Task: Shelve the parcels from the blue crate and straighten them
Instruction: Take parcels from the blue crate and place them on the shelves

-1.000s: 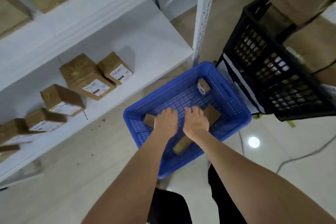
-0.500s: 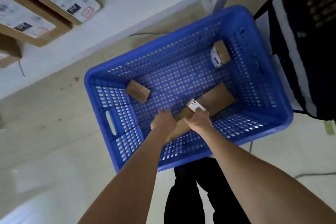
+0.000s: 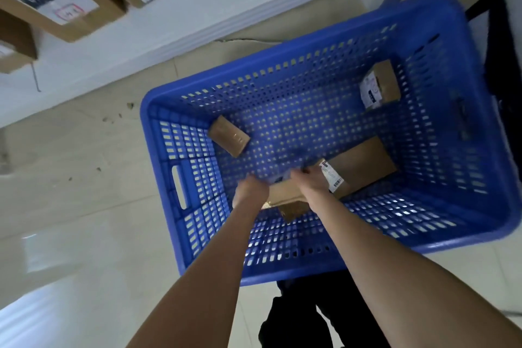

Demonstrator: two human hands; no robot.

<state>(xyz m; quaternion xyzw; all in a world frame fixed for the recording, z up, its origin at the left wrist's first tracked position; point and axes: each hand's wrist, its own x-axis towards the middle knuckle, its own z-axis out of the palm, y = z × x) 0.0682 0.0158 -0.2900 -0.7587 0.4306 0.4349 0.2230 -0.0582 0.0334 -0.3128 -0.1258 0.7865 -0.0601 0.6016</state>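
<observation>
Three parcels lie in the blue crate (image 3: pixel 282 265), and the long flat parcel (image 3: pixel 361 169) along its near wall is the one being taken up. The right grip (image 3: pixel 313 181) is closed over the parcel's upper edge, just beside the white label (image 3: pixel 331 176). The left grip (image 3: pixel 250 189) is at the near corner, but its fingers are blurred and it cannot be told whether it is closed. The parcel is best lifted level and supported at both ends, so that its far end is not dragged against the perforated wall. A small plain parcel (image 3: pixel 228 135) near the handle side and a small labelled parcel (image 3: pixel 380 85) in the far corner lie well apart from it. The crate rim must be cleared before the white shelf (image 3: pixel 226 8), where labelled boxes (image 3: pixel 65 0) are already stood.
</observation>
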